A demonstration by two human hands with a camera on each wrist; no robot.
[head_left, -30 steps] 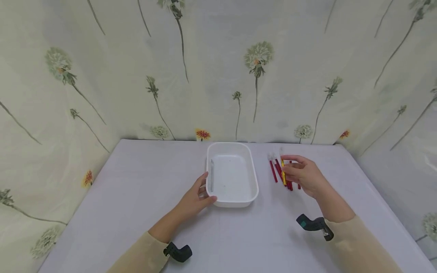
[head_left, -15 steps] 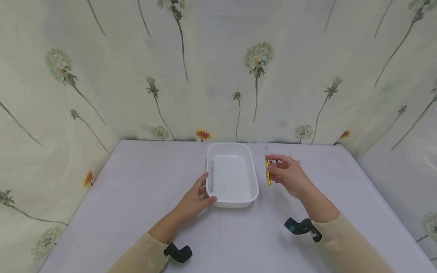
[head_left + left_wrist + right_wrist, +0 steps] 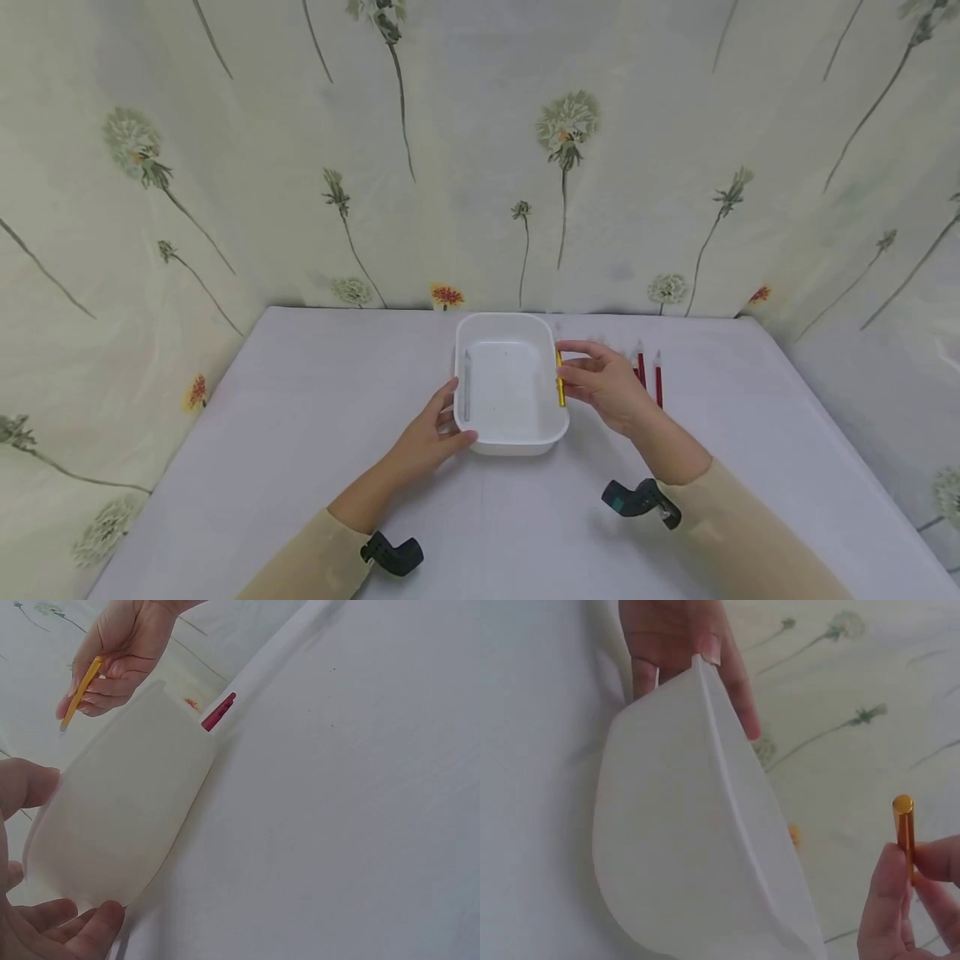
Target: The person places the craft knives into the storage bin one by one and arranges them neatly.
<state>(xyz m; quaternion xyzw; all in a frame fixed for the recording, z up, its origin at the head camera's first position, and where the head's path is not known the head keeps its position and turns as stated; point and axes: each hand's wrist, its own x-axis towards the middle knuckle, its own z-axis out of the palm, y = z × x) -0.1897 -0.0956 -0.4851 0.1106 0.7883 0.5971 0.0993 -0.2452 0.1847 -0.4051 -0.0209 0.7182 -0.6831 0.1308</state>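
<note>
My left hand grips the near left corner of a white plastic tray, thumb and fingers at its wall and rim. My right hand pinches a slim, shiny yellow pen-like stick above the tray's right rim. In the left wrist view this yellow stick slants, with a pale end pointing down. The right wrist view shows its round gold end between thumb and fingers. A slim greyish stick lies along the left inside of the tray.
Several slim red sticks with clear ends lie on the white tabletop right of the tray, partly hidden behind my right hand. A cloth backdrop printed with dandelions rises behind the table.
My right hand has lifted the yellow stick from among the red ones and carried it left to the tray's right rim. My left hand and the tray have stayed put.
</note>
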